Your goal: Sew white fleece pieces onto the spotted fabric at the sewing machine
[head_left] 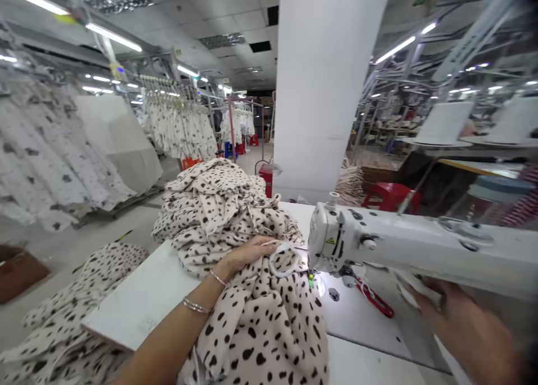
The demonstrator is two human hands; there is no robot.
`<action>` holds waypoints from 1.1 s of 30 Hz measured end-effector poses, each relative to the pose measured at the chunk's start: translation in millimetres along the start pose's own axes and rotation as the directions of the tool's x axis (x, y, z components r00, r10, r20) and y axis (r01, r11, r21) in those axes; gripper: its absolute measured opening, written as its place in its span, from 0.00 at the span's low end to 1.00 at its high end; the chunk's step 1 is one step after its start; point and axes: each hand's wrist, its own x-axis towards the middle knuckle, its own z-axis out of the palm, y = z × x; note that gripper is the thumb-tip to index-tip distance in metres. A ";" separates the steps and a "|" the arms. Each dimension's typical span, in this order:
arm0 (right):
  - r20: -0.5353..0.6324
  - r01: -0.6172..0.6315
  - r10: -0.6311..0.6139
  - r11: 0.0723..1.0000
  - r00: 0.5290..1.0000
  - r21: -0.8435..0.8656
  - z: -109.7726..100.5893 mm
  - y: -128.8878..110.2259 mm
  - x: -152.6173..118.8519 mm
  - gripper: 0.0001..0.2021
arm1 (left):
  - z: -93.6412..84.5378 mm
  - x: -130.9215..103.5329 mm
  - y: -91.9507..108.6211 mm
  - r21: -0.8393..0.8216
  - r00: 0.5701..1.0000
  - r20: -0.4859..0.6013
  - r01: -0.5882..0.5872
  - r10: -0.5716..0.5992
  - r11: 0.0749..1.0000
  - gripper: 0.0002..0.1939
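Observation:
My left hand point(255, 249) is closed at the edge of a cream garment with dark spots point(264, 318), which drapes over the front of the sewing table. By its fingertips lies a white elastic-looking loop point(272, 266), just left of the needle area of a white sewing machine point(332, 233). Under the machine's arm, my right hand point(466, 318) is smeared by motion. White strip-like material point(406, 292) is close to its fingers; whether they grip it I cannot make out. Red-handled thread snips point(376, 300) lie on the machine bed, between the needle and my right hand.
A heap of the same spotted fabric point(222, 200) rises behind my left hand, and more spotted fabric point(84, 312) hangs at the left. A white pillar point(323, 88) stands beyond the table. Hanging garments point(176, 116) and a red stool point(390, 194) are farther off.

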 end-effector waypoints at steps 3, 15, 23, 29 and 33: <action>0.321 -0.199 0.084 0.918 0.943 0.342 -8.6 -22.3 -23.7 0.26 | 1.2 5.8 -4.9 -0.056 1.000 0.012 -0.028 0.029 0.998 0.23; 0.269 0.047 -0.266 0.786 0.926 0.617 48.1 -155.3 -66.1 0.23 | 10.2 17.6 -5.6 -0.015 0.992 0.064 -0.104 0.104 0.995 0.19; 0.014 0.495 -0.500 0.860 0.866 0.128 44.6 -168.5 -54.2 0.25 | 11.9 23.2 -11.6 -0.012 0.987 0.067 -0.146 0.146 0.989 0.13; 0.033 0.577 -0.578 0.806 0.815 -0.130 47.3 -172.8 -53.4 0.23 | 12.9 18.4 -8.0 0.003 0.988 0.082 -0.135 0.134 0.991 0.17; 0.030 0.590 -0.600 0.776 0.800 -0.224 51.2 -175.9 -54.0 0.23 | 9.8 11.4 -5.6 0.036 0.990 0.112 -0.093 0.089 0.995 0.21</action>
